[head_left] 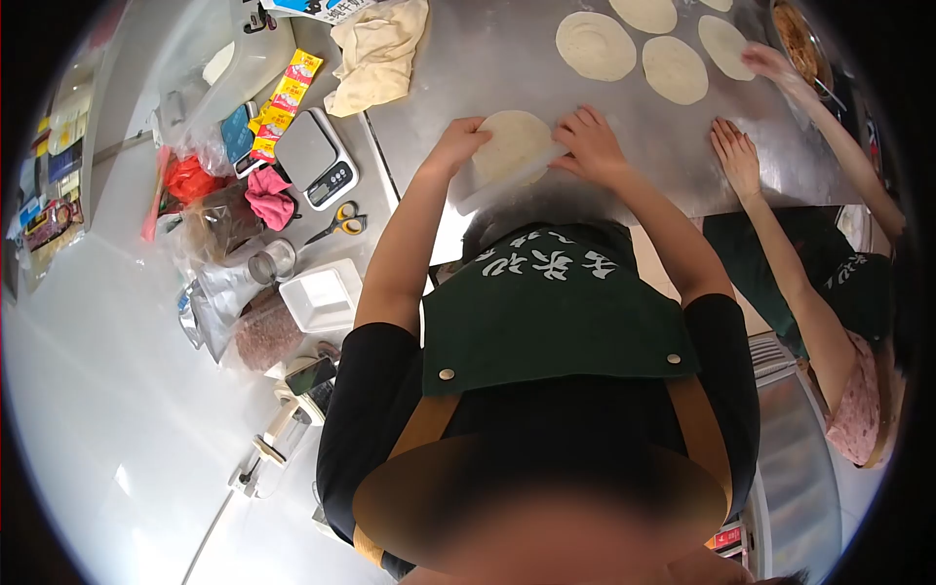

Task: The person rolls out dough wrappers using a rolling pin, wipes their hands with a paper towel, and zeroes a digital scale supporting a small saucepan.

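Note:
My left hand (pixel 458 144) pinches the left edge of a round flat piece of dough (pixel 512 141) at the steel counter's front edge. On the other side, my right hand (pixel 588 144) has its thumb and fingers closed on a translucent sheet (pixel 517 181), which lies along the lower right part of the dough. Both hands are close to the dough, one on each side. Several more flat dough rounds (pixel 596 46) lie farther back on the counter (pixel 546 93).
A co-worker's hands (pixel 736 156) are at the right, one near a dough round and a bowl of filling (pixel 798 41). At left are a cloth (pixel 377 58), a scale (pixel 317 161), scissors (pixel 343 220) and a white tray (pixel 321 295).

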`<state>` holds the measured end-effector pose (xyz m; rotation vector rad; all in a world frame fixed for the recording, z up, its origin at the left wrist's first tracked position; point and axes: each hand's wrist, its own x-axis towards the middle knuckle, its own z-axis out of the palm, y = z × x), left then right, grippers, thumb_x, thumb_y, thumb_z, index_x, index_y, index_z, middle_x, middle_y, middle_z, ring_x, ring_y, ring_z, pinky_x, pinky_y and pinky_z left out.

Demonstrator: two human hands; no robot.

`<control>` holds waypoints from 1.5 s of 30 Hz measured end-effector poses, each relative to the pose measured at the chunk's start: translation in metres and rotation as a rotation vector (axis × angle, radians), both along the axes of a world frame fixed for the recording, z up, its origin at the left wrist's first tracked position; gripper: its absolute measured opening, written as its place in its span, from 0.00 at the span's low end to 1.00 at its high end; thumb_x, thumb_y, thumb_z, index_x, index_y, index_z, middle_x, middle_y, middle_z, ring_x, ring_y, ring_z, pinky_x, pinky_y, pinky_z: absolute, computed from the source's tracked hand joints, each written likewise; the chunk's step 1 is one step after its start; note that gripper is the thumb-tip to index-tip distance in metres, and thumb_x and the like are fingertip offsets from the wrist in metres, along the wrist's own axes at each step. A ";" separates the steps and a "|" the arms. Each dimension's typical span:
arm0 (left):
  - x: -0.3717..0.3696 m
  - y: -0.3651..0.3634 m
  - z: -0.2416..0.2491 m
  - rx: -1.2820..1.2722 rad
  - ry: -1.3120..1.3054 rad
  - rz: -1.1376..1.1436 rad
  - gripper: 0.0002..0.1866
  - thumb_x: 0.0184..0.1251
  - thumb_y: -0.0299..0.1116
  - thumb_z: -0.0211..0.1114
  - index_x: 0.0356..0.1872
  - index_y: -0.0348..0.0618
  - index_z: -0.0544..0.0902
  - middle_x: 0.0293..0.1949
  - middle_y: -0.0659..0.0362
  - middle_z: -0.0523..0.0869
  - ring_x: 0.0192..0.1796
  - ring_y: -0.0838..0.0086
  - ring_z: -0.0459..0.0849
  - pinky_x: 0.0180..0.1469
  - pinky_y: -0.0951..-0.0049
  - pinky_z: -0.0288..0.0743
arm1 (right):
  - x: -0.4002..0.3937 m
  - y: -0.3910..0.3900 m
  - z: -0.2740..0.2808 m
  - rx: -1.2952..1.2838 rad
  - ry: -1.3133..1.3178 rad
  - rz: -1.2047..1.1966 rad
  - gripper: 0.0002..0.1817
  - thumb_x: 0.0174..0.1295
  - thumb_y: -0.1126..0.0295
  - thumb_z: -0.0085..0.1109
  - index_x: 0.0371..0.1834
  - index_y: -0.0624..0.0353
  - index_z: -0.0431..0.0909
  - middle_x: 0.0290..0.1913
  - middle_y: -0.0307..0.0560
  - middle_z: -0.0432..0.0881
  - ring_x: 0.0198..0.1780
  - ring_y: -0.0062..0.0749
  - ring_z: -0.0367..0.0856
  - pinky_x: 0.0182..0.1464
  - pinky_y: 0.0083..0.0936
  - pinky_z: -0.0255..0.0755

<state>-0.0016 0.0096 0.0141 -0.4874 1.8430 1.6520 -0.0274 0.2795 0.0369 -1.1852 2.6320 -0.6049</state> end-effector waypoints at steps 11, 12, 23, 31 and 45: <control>0.000 0.001 -0.004 0.170 -0.087 0.176 0.16 0.63 0.27 0.59 0.50 0.31 0.79 0.41 0.55 0.84 0.42 0.73 0.82 0.47 0.74 0.74 | 0.030 -0.002 -0.039 0.069 0.203 -0.230 0.27 0.59 0.56 0.54 0.61 0.56 0.68 0.69 0.51 0.60 0.69 0.44 0.59 0.68 0.46 0.51; 0.000 0.001 -0.003 0.150 -0.095 0.151 0.16 0.62 0.28 0.61 0.49 0.31 0.80 0.40 0.55 0.84 0.42 0.73 0.82 0.47 0.74 0.74 | 0.022 -0.009 -0.034 0.065 0.191 -0.229 0.28 0.59 0.55 0.54 0.61 0.56 0.68 0.70 0.50 0.59 0.69 0.44 0.58 0.69 0.46 0.50; 0.044 0.007 -0.003 0.092 -0.078 0.146 0.18 0.55 0.30 0.68 0.46 0.32 0.81 0.39 0.54 0.85 0.39 0.71 0.83 0.41 0.72 0.75 | 0.067 0.041 -0.016 0.042 0.212 -0.103 0.23 0.51 0.62 0.64 0.51 0.56 0.73 0.59 0.50 0.72 0.63 0.41 0.67 0.68 0.44 0.55; 0.055 0.053 -0.008 -0.062 -0.066 0.472 0.21 0.54 0.32 0.69 0.48 0.29 0.78 0.42 0.49 0.84 0.41 0.63 0.84 0.42 0.67 0.78 | 0.094 0.064 0.007 -0.042 0.016 -0.149 0.18 0.45 0.69 0.66 0.40 0.55 0.74 0.39 0.44 0.74 0.45 0.40 0.73 0.53 0.39 0.66; 0.003 0.086 0.065 -0.374 0.394 -0.092 0.13 0.55 0.36 0.63 0.34 0.35 0.83 0.29 0.43 0.83 0.35 0.51 0.83 0.39 0.60 0.76 | 0.139 0.115 0.027 0.045 -0.100 -0.407 0.17 0.49 0.67 0.65 0.42 0.57 0.74 0.39 0.46 0.75 0.44 0.43 0.75 0.42 0.38 0.69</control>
